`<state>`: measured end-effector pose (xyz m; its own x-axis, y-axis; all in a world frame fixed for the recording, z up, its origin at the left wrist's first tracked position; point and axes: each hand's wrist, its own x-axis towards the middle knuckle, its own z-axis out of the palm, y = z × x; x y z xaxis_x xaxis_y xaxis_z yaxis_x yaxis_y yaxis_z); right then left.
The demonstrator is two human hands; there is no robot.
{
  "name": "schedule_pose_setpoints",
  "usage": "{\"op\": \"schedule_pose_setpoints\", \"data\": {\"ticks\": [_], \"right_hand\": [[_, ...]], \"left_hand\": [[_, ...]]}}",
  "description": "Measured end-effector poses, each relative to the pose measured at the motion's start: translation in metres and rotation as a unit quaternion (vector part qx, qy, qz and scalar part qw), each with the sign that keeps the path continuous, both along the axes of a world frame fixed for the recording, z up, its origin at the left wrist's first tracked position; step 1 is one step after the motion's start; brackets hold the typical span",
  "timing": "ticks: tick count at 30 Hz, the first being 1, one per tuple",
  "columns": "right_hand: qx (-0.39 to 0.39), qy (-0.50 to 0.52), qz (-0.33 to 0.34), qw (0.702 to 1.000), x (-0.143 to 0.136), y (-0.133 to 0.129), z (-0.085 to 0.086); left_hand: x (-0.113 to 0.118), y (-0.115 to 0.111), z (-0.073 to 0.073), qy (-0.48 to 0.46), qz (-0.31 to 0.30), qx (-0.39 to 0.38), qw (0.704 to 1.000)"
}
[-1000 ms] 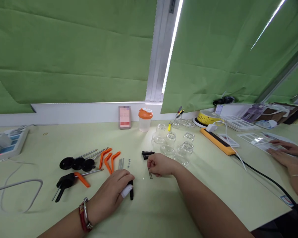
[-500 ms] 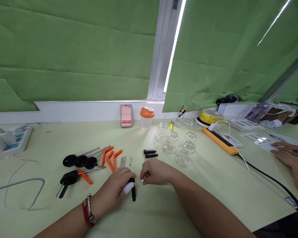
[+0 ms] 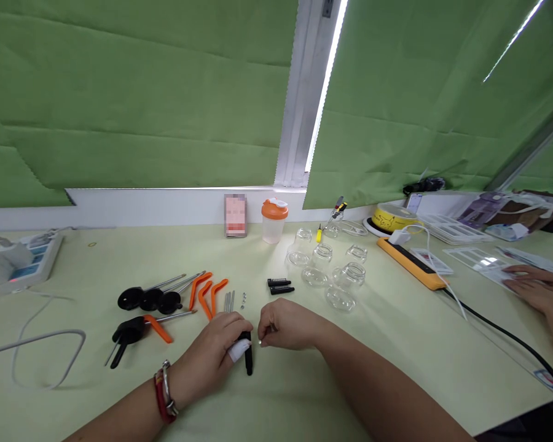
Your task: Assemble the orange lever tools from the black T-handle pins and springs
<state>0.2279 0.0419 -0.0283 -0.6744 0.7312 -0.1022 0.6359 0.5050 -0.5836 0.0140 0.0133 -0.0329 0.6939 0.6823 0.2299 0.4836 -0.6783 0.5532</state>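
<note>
My left hand [image 3: 219,345], a white wrap on its thumb, is closed on a slim black plastic part [image 3: 249,362] that points toward me on the table. Just right of it, my right hand [image 3: 286,325] pinches a tiny pale piece [image 3: 260,343], too small to name. Beyond my fingers lie several metal pins [image 3: 230,301] and a short row of tiny metal bits [image 3: 244,300]. Two black parts [image 3: 280,286] with springs rest past my right hand. Orange bent handles [image 3: 203,299] and black round lids with metal rods [image 3: 151,299] are spread out left of my hands.
Several clear glass jars [image 3: 341,299] stand upside down at right, near an orange-lidded shaker [image 3: 274,221]. An orange power strip [image 3: 410,264] with cables lies farther right, by another person's hands [image 3: 537,285]. A white power strip [image 3: 25,264] sits at far left.
My right hand has shifted slightly left and toward me, bringing the tiny piece closer to the black part. My left hand keeps its hold.
</note>
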Motion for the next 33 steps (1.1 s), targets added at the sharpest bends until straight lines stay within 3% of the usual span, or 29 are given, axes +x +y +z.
{"op": "schedule_pose_setpoints", "data": {"ticks": [9,20,33], "right_hand": [[0.046,0.047,0.017,0.998,-0.0074,-0.0001,-0.0099],[0.038,0.036,-0.004,0.999,-0.008,0.0006,-0.0042],[0.017,0.039,-0.018,0.999,-0.0061,0.0037,-0.006]], "left_hand": [[0.0012,0.0011,0.004,0.007,0.0,-0.012,1.0],[0.003,-0.0015,0.0078,-0.038,0.003,-0.042,0.998],[0.0037,-0.0027,0.0065,-0.121,0.079,-0.131,0.981]]}}
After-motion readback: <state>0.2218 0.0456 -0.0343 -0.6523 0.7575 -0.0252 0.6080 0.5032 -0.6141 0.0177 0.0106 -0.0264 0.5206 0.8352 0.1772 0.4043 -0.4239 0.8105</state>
